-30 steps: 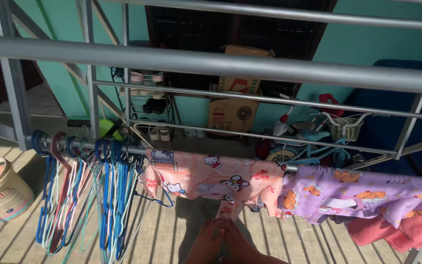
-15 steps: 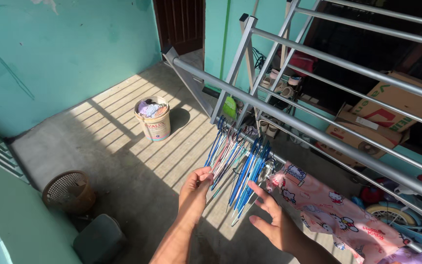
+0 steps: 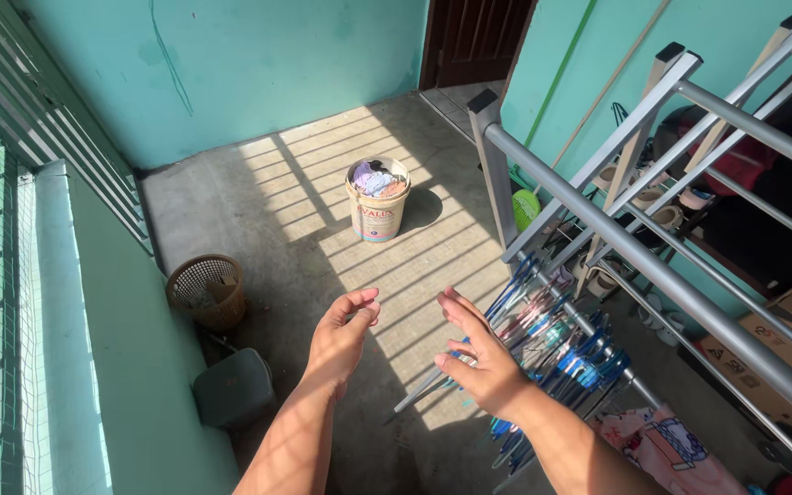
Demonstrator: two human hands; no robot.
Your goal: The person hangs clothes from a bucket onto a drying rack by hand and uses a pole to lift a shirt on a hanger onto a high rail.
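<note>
The left hand is held out over the floor, fingers curled loosely, thumb and finger nearly pinched; it seems to hold nothing. The right hand is open with fingers spread, and holds nothing. It is just beside the hangers, maybe brushing the nearest ones. The hangers hang in a thick bunch on the low bar of the grey drying rack, to the right. To take one well, I think it is best to pick only one hook and lift it straight up, so the others do not tangle. Farther off stand a bucket of clothes and a brown basket on the left.
</note>
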